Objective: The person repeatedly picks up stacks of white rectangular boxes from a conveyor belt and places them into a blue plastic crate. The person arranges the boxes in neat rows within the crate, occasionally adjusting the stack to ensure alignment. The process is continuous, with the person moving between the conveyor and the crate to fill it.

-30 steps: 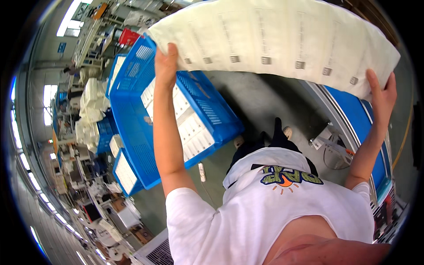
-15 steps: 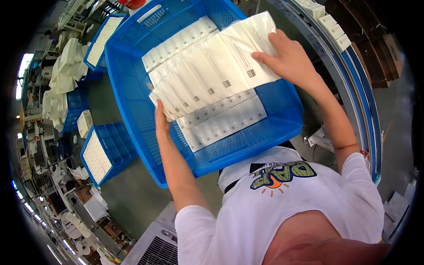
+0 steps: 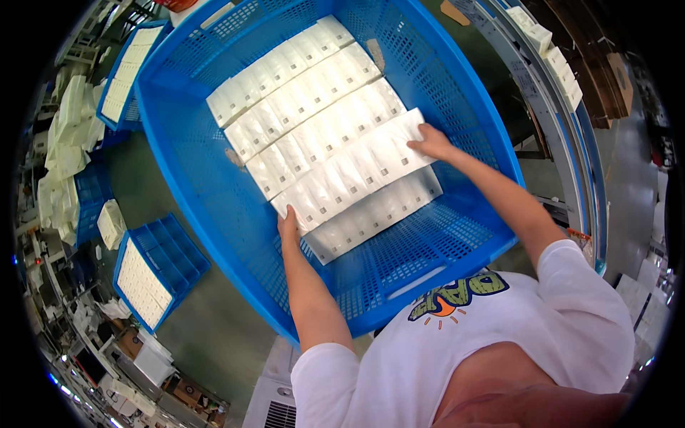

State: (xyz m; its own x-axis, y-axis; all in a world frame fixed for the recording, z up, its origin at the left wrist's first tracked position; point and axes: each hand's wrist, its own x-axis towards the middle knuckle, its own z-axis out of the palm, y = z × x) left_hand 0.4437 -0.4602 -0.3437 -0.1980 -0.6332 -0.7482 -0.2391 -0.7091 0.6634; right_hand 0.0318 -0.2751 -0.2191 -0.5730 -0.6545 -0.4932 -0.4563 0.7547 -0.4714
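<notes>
Since the last frame, the row of white packets (image 3: 349,171) has come down into the blue perforated crate (image 3: 193,171) and straightened out, both my hands travelling with it. Nearest: my white T-shirt (image 3: 528,314), front up close to the crate's near rim. My left hand (image 3: 288,227) grips the row's left end, thumb on top; my right hand (image 3: 432,140) has the right end, thumb on top too. Other fingers mostly hidden. Row overlaps the near packet row (image 3: 378,217); can't tell if it's bearing on it. Three more packet rows (image 3: 307,100) lie past it. Outside, left: slatted blue crate (image 3: 175,250) on the floor. Right, further: conveyor (image 3: 526,80) with white packs (image 3: 564,75), brown cardboard (image 3: 619,80) beyond.
</notes>
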